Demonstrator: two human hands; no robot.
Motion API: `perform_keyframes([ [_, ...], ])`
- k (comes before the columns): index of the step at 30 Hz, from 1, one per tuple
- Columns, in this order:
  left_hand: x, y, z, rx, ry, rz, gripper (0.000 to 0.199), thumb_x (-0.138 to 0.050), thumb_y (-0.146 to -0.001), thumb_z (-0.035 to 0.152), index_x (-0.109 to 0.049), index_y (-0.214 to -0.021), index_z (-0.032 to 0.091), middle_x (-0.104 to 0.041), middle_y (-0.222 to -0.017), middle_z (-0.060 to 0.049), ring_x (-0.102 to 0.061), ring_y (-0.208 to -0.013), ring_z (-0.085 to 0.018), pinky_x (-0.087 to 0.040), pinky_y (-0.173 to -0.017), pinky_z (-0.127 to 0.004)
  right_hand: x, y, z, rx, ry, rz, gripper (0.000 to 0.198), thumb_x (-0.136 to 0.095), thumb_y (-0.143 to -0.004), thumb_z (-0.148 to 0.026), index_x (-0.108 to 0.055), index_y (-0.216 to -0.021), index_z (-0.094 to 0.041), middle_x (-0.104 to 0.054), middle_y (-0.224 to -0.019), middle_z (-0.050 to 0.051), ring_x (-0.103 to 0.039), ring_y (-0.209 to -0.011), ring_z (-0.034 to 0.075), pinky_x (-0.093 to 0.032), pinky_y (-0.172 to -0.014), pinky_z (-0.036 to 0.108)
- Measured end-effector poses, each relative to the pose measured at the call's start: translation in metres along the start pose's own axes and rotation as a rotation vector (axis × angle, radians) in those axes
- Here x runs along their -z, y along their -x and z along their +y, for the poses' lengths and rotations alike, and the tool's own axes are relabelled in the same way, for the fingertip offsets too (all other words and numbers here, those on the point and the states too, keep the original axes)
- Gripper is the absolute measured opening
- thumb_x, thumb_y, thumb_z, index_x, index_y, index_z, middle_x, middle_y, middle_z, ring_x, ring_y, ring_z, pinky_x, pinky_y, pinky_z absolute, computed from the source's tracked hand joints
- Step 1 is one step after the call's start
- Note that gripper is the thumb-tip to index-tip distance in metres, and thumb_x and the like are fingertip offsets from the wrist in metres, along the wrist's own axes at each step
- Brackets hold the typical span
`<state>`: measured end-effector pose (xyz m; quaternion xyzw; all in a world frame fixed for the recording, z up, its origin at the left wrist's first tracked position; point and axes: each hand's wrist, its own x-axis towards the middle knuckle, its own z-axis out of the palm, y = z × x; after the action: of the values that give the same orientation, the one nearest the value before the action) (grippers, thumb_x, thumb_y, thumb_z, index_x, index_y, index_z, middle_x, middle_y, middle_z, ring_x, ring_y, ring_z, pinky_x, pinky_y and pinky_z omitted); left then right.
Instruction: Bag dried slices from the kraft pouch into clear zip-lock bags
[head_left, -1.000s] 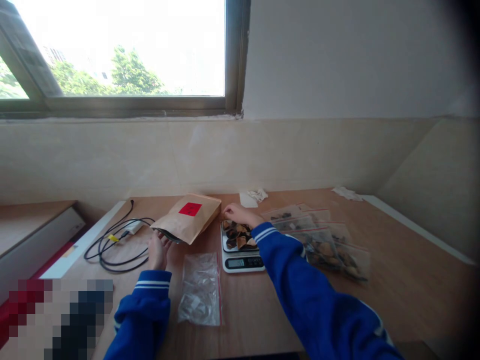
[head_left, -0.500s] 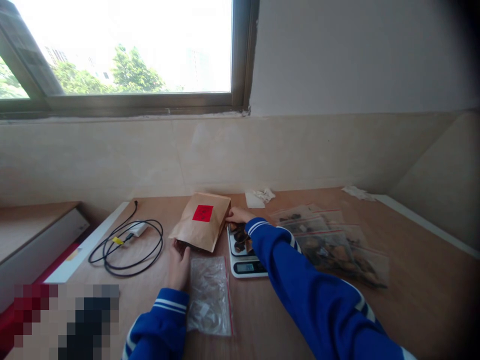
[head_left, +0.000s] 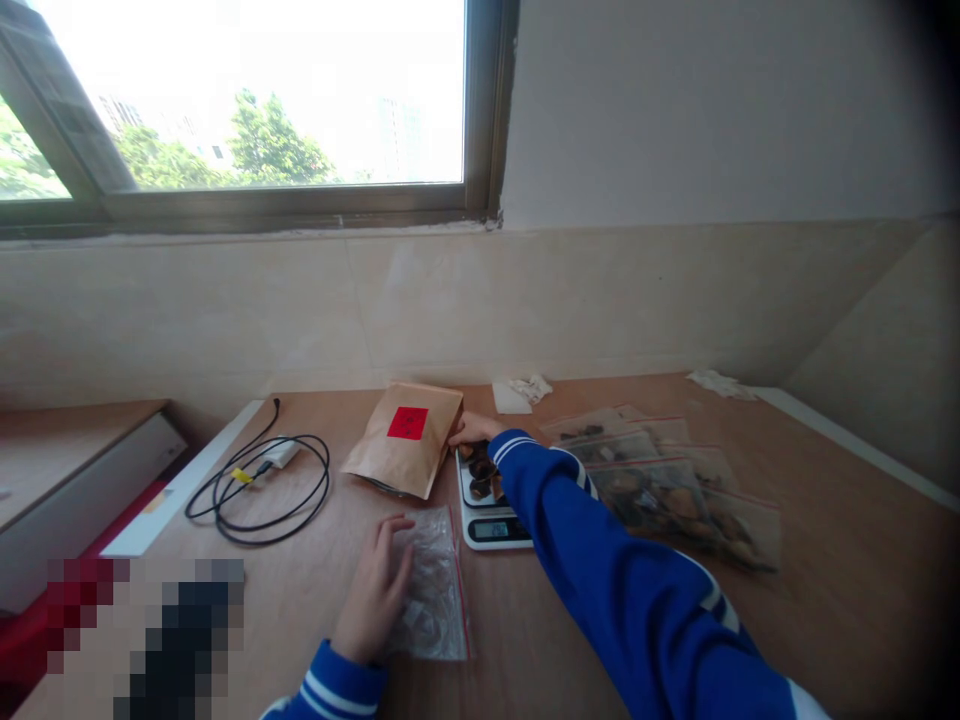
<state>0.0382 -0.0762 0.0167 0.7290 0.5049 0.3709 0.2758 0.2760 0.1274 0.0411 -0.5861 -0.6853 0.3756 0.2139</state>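
The empty clear zip bag with a red seal [head_left: 431, 585] lies flat on the wooden bench [head_left: 825, 600], left hand [head_left: 373, 590] resting open on it. At two o'clock, the right hand [head_left: 471, 430], its fingers hidden, reaches dark dried pieces on the small white digital scale [head_left: 491, 515], beside the brown paper pouch [head_left: 405, 440]; the sleeve could nudge the scale.

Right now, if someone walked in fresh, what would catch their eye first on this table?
Probably the brown paper pouch with its red label, lying mid-table beside a small digital scale heaped with dark dried pieces, where the right hand reaches. Nearer the person, the left hand rests on an empty clear zip bag. To the right lie filled zip bags; to the left, a coiled black cable.
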Motion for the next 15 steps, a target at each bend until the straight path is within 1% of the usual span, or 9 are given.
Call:
perform_keyframes([
  [2, -0.003, 0.009, 0.01, -0.022, 0.006, -0.135, 0.029, -0.049, -0.086, 0.034, -0.057, -0.113, 0.026, -0.054, -0.124, -0.011, -0.052, -0.117, -0.026, -0.041, -0.102, -0.046, -0.001, -0.001, 0.003, -0.011, -0.021, -0.011, 0.011, -0.077, -0.056, -0.013, -0.068, -0.061, -0.011, -0.069, -0.063, 0.007, -0.063, -0.066, 0.02, -0.049, -0.063, 0.029],
  [5, -0.013, 0.017, 0.017, -0.068, -0.05, -0.228, 0.033, -0.048, -0.087, 0.035, -0.055, -0.118, 0.026, -0.052, -0.129, -0.012, -0.05, -0.12, -0.026, -0.042, -0.102, -0.047, -0.003, -0.004, 0.007, -0.011, -0.062, 0.02, 0.008, -0.075, -0.056, -0.011, -0.068, -0.06, -0.011, -0.067, -0.058, 0.004, -0.061, -0.059, 0.017, -0.048, -0.059, 0.027],
  [8, -0.021, 0.021, 0.017, -0.106, -0.175, -0.235, 0.034, -0.046, -0.089, 0.034, -0.054, -0.12, 0.023, -0.052, -0.13, -0.012, -0.049, -0.122, -0.027, -0.041, -0.101, -0.05, -0.001, -0.006, 0.009, 0.013, -0.116, 0.117, 0.006, -0.071, -0.06, -0.01, -0.068, -0.065, -0.011, -0.067, -0.059, 0.004, -0.061, -0.06, 0.017, -0.049, -0.06, 0.027],
  [11, -0.025, 0.023, 0.015, -0.139, -0.271, -0.212, 0.035, -0.045, -0.089, 0.033, -0.053, -0.121, 0.023, -0.052, -0.13, -0.011, -0.049, -0.122, -0.026, -0.043, -0.1, -0.05, 0.009, -0.003, 0.01, 0.091, -0.172, 0.219, 0.01, -0.066, -0.065, -0.011, -0.068, -0.074, -0.012, -0.068, -0.07, 0.005, -0.062, -0.07, 0.016, -0.049, -0.067, 0.028],
  [13, -0.026, 0.024, 0.015, -0.164, -0.304, -0.202, 0.036, -0.046, -0.089, 0.034, -0.052, -0.123, 0.022, -0.053, -0.13, -0.011, -0.05, -0.121, -0.026, -0.043, -0.1, -0.049, 0.017, 0.004, 0.01, 0.17, -0.199, 0.252, 0.013, -0.064, -0.067, -0.012, -0.068, -0.079, -0.013, -0.069, -0.077, 0.005, -0.061, -0.076, 0.016, -0.049, -0.072, 0.028],
  [15, -0.026, 0.023, 0.015, -0.179, -0.327, -0.187, 0.04, -0.047, -0.088, 0.036, -0.05, -0.126, 0.021, -0.053, -0.131, -0.012, -0.051, -0.121, -0.027, -0.044, -0.1, -0.049, 0.022, 0.016, 0.01, 0.254, -0.211, 0.239, 0.015, -0.065, -0.067, -0.014, -0.067, -0.082, -0.014, -0.069, -0.081, 0.004, -0.061, -0.077, 0.015, -0.049, -0.074, 0.027],
])
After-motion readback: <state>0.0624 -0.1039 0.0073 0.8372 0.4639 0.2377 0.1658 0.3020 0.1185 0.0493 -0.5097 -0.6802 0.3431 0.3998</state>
